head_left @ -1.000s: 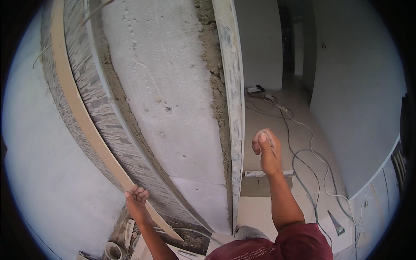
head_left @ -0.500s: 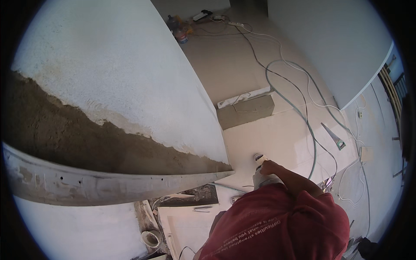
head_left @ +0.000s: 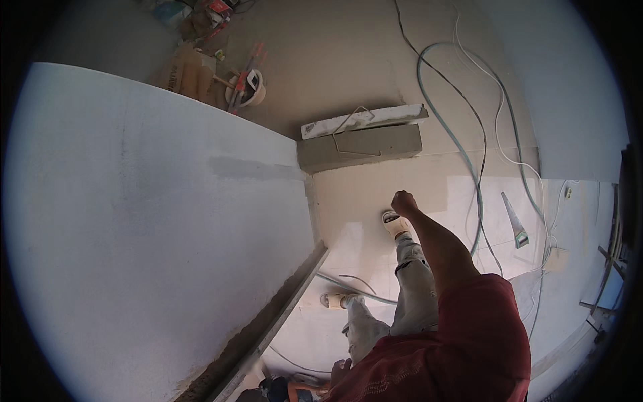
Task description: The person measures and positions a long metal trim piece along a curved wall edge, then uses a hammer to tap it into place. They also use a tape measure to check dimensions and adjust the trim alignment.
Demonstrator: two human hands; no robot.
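Note:
My right hand reaches forward at the end of a bare forearm. It is closed in a fist above my right sandal, with nothing visible in it. Low in the picture, close against my dark red shirt, my left hand shows only in part, its fingers looking curled. Beside it is an orange and black thing, cut off by the lower edge; its kind is unclear. My left sandal stands on the pale tiled floor.
A white wall with a rough brown lower strip and a long edge board fills the left. Ahead lies a grey block with a bent rod. Hoses and cables and a handsaw lie right; a bucket stands farther off.
My view has swung, bringing the bucket and cluttered far corner into sight. Both legs and part of my left hand now show. My right arm is stretched farther forward, still with a closed hand.

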